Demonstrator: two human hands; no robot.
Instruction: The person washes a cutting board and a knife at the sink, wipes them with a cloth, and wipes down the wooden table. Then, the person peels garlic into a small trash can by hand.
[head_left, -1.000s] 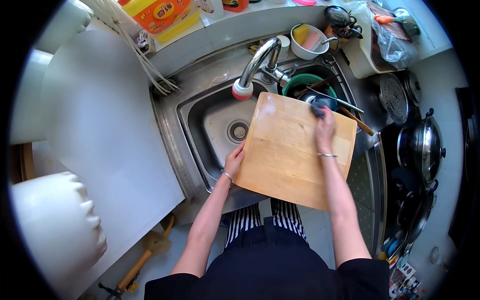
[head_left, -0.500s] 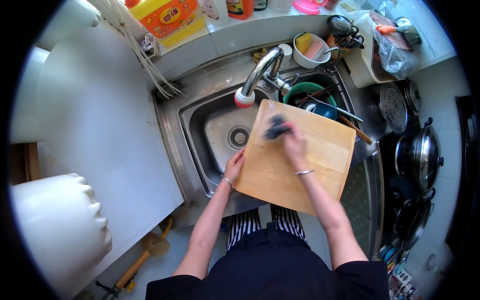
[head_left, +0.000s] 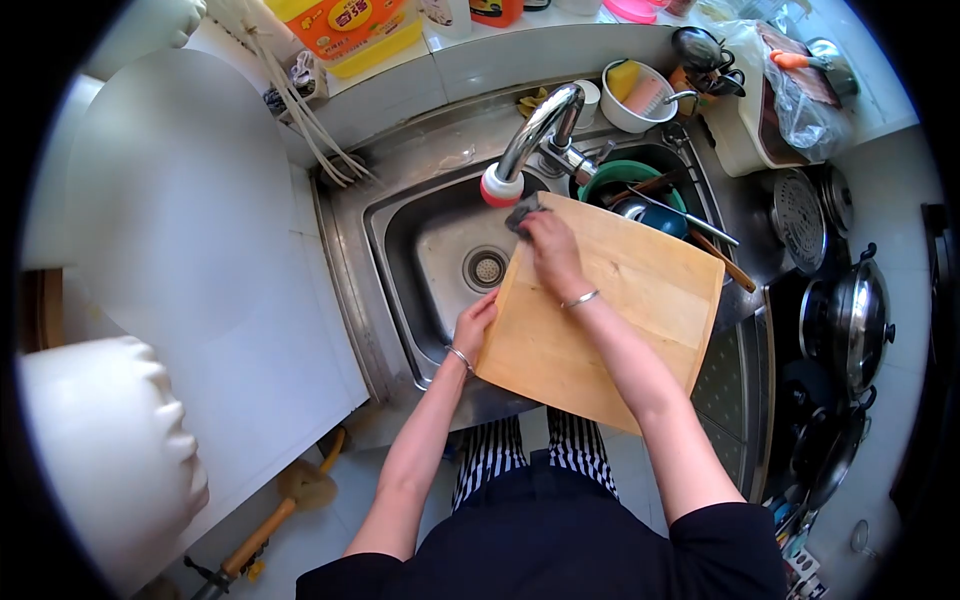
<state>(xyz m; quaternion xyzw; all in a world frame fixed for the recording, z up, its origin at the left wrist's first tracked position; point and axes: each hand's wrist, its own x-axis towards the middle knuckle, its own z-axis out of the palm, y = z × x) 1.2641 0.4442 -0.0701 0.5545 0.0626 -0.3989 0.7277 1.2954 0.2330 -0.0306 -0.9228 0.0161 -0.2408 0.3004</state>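
Observation:
A wooden cutting board (head_left: 620, 320) lies tilted over the sink's right part, its near edge by my body. My left hand (head_left: 474, 328) grips the board's left edge, its fingers partly hidden. A dark grey cloth (head_left: 524, 214) is bunched in my right hand (head_left: 552, 250), which presses it at the board's far left corner. Just beyond that corner hangs the chrome faucet (head_left: 540, 125) with a red and white tip. The steel sink basin (head_left: 425, 250) opens to the left of the board.
A green basin (head_left: 600, 178) with utensils stands behind the board. A white bowl (head_left: 636, 118) holds sponges. Yellow bottle (head_left: 365, 45) and other bottles line the back ledge. Lidded pots (head_left: 862, 320) stand at the right. A white table (head_left: 270, 390) is on the left.
My right hand has moved the cloth up and left, from the board's upper middle to its far left corner. My left hand keeps its hold on the edge.

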